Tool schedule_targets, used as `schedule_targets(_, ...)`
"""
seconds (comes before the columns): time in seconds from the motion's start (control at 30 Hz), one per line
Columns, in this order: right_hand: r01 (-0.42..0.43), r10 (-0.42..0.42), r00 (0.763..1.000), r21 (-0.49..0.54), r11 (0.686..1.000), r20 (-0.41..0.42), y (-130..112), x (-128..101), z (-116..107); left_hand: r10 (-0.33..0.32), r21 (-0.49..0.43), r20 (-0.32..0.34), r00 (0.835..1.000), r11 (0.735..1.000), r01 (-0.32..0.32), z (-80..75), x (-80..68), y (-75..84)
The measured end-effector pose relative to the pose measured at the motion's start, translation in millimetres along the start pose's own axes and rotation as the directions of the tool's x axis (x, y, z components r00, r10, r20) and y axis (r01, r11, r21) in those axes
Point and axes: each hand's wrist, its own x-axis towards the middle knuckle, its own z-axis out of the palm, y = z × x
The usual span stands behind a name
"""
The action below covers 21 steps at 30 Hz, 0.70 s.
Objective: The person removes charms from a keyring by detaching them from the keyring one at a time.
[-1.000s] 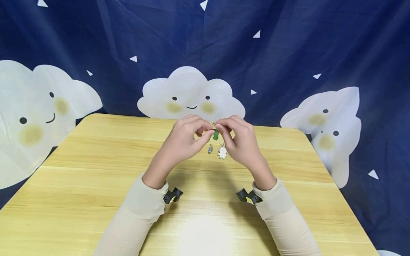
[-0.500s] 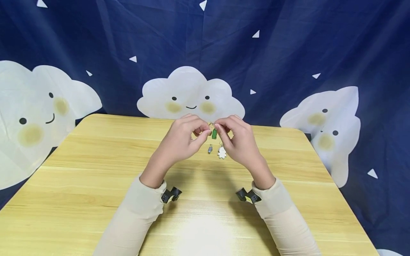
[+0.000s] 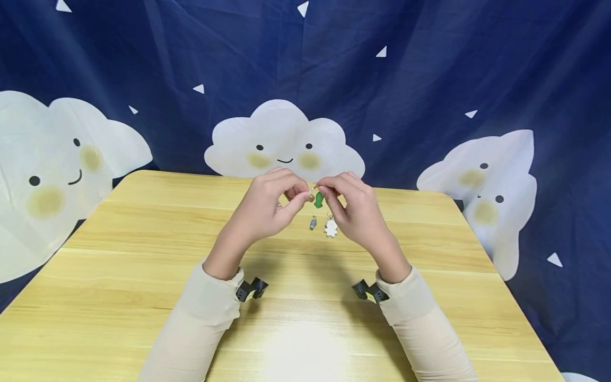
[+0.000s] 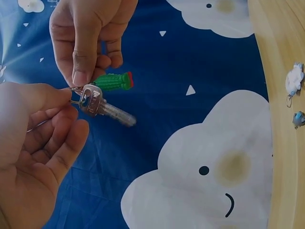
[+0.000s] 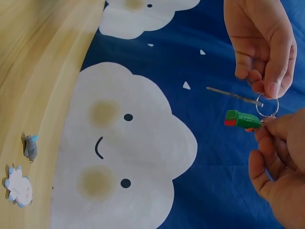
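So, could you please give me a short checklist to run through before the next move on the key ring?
1. Left hand pinches the key ring: ok.
2. Right hand pinches the ring beside the green charm: ok.
3. Key on the ring: ok.
4. Green charm fully threaded onto the ring: cannot tell.
5. White charm and grey charm lie apart on the table: ok.

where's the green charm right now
The green charm hangs from the key ring pinched between both hands above the table's far middle, beside the key, just above the white charm.
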Motion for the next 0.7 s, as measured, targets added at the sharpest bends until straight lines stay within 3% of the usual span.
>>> schedule_targets(0.23,0.04,-0.04,0.999,-0.042,0.998,0.001,0.3,0.6,-0.2,0.001,0.001,-0.011,1.0,1.0,-0.001,0.9,0.4,-0.9)
schedule_targets(0.4,0.076,-0.075,0.997,-0.07,0.995,0.013,0.0,0.5,0.1,-0.017,0.152,-0.024,1.0,0.988,0.02,2.4,0.6,2.1)
schedule_targets(0.47,0.088,-0.087,0.996,-0.08,0.993,0.019,-0.8,0.6,1.3,-0.01,0.254,-0.028,1.0,0.967,0.017,3.2,-0.5,3.8)
schedule_targets(0.6,0.095,-0.094,0.995,-0.102,0.99,0.018,-1.7,-0.1,4.1,0.038,0.445,-0.017,0.999,0.895,-0.027,6.0,-2.1,6.6)
schedule_targets(0.7,0.091,-0.09,0.996,-0.109,0.99,0.012,-2.9,-0.3,4.7,0.063,0.511,0.0,0.998,0.858,-0.054,7.6,-2.4,7.2)
